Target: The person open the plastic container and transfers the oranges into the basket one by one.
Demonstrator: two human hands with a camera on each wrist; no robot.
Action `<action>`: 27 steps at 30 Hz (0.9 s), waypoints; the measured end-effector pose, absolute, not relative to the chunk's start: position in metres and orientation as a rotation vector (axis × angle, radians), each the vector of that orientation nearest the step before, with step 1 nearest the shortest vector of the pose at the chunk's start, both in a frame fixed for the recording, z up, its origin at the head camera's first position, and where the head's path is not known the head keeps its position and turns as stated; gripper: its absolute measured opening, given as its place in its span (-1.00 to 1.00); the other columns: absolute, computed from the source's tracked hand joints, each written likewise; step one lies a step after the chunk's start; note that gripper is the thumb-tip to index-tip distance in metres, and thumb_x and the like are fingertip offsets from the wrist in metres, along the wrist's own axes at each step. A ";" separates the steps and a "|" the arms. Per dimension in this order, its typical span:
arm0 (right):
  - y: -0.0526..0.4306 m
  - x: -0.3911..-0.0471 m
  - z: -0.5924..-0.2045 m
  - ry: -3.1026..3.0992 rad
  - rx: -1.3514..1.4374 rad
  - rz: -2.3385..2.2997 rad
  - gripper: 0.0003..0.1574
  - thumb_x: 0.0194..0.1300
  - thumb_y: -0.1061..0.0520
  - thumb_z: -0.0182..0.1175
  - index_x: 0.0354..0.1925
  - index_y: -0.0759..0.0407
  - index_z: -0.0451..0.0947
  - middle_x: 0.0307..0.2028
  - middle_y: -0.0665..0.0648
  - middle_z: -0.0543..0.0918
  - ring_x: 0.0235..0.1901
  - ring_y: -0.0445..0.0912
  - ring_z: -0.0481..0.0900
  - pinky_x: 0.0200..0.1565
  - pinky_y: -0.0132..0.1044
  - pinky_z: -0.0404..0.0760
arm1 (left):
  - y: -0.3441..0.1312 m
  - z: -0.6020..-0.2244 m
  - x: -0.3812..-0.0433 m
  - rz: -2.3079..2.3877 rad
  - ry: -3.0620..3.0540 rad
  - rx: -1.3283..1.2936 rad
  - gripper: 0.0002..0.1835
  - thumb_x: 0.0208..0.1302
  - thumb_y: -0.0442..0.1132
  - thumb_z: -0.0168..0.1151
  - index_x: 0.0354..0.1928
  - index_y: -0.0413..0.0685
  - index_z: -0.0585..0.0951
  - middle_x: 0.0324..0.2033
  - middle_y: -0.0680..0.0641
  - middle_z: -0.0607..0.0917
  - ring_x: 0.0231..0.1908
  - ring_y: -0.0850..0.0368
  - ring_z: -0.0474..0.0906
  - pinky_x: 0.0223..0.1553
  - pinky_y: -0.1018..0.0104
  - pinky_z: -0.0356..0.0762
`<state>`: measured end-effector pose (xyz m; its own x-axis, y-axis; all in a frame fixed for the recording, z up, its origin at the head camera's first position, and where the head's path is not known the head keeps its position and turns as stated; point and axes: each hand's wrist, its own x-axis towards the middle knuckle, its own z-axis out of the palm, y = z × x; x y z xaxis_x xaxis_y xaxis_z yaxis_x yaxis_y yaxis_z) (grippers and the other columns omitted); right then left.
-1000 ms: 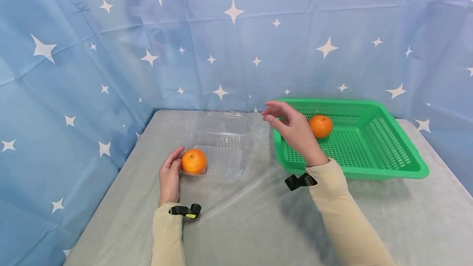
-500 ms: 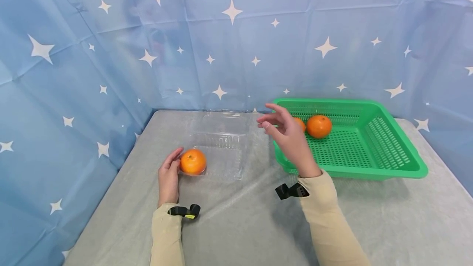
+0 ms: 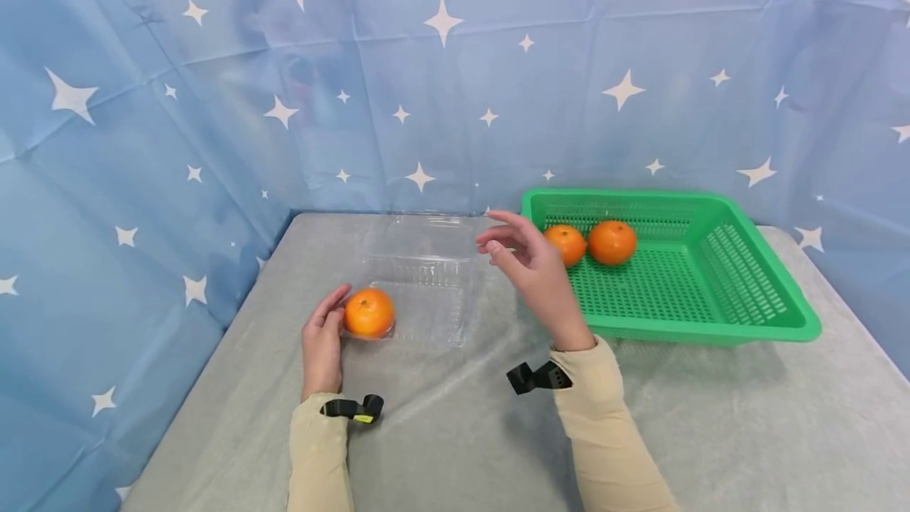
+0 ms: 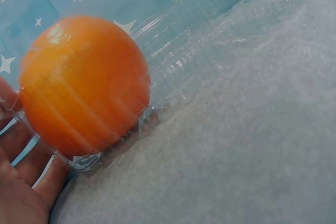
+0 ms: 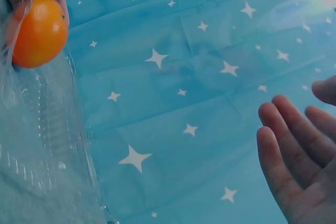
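My left hand (image 3: 323, 344) holds the left rim of a clear plastic clamshell box (image 3: 434, 314), which lies with its lid tipped back. Inside the box, at its left end, sits one orange (image 3: 370, 313). In the left wrist view, fingers (image 4: 37, 166) lie outside the clear wall, beside the orange (image 4: 86, 85). My right hand (image 3: 536, 275) is in the air between box and basket, holding nothing, its fingers loosely bent. Two more oranges, one partly behind the right hand (image 3: 566, 243) and one in full view (image 3: 612, 242), rest in the green basket (image 3: 753, 330).
The green basket stands at the back right of the grey cloth-covered table (image 3: 441, 433). A blue curtain with white stars (image 3: 455, 101) hangs behind and along the left side. Grey cloth lies between the box and the basket.
My right hand has moved left and slightly down, away from the basket, uncovering the second orange there. The left hand stays at the box's rim.
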<state>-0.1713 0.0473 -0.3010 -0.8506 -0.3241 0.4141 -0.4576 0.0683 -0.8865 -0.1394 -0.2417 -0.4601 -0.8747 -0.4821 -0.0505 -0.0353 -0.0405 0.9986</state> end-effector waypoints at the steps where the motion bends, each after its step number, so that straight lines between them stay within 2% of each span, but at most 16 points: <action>1: 0.046 -0.171 -0.301 -2.216 0.817 1.903 -0.52 0.26 0.24 0.01 0.16 0.15 0.29 -0.14 0.25 0.55 -0.14 0.03 0.52 -0.10 -0.23 0.49 | -0.242 -0.460 -0.139 -1.983 -1.925 0.547 -0.62 0.28 -0.24 -0.14 0.07 0.22 0.50 0.08 0.16 0.45 0.08 0.25 0.32 0.12 0.22 0.24; 17: 0.026 -0.169 -0.309 -2.199 0.844 1.889 -0.60 0.25 0.26 0.03 0.08 0.23 0.39 -0.15 0.22 0.56 -0.17 0.00 0.52 -0.13 -0.29 0.51 | -0.242 -0.463 -0.141 -1.986 -1.920 0.546 -0.62 0.27 -0.24 -0.13 0.06 0.22 0.51 0.08 0.16 0.45 0.08 0.25 0.32 0.12 0.20 0.23; 27: 0.018 -0.170 -0.319 -2.187 0.823 1.962 -0.53 0.27 0.23 0.00 0.16 0.12 0.30 -0.14 0.19 0.56 -0.17 -0.04 0.53 -0.12 -0.26 0.50 | -0.243 -0.462 -0.139 -1.994 -1.914 0.527 -0.63 0.27 -0.24 -0.13 0.07 0.21 0.50 0.08 0.15 0.45 0.08 0.24 0.32 0.13 0.21 0.23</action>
<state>-0.1698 0.0182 -0.3191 -0.8507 -0.3276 0.4111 -0.4441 0.0297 -0.8955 -0.1392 -0.2432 -0.4621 -0.8785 -0.4760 -0.0393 -0.0199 -0.0457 0.9988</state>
